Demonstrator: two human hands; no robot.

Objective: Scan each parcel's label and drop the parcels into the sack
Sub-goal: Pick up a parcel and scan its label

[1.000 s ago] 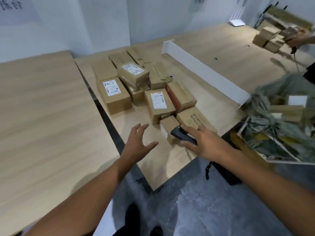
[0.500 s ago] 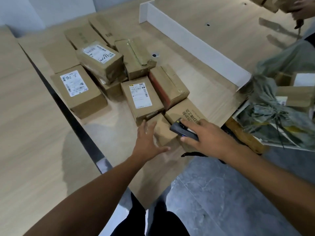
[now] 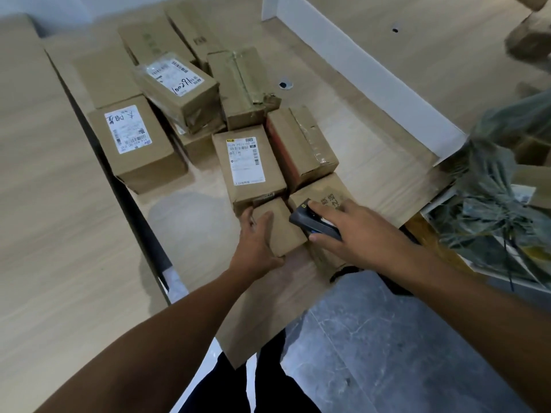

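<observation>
A pale wood-grain counter (image 3: 44, 204) stretched out under a person's two arms. To the right of the right hand (image 3: 357, 234), a crumpled grey-green woven sack (image 3: 501, 189) sat off the counter's edge. A long white divider board (image 3: 372, 84) ran across the counter beyond it. Just beyond both hands lay a cluster of brown cardboard parcels (image 3: 238, 84), among them a white-labelled brown parcel (image 3: 250, 165) touching the far side of the left hand (image 3: 256, 248). That hand gripped a small plain brown cardboard parcel (image 3: 280, 228) resting on the counter, fingers curled over its far edge and thumb at its near corner. The right hand, just beside it, was closed around a black handheld scanner (image 3: 313, 222) above the small parcel's right edge.
</observation>
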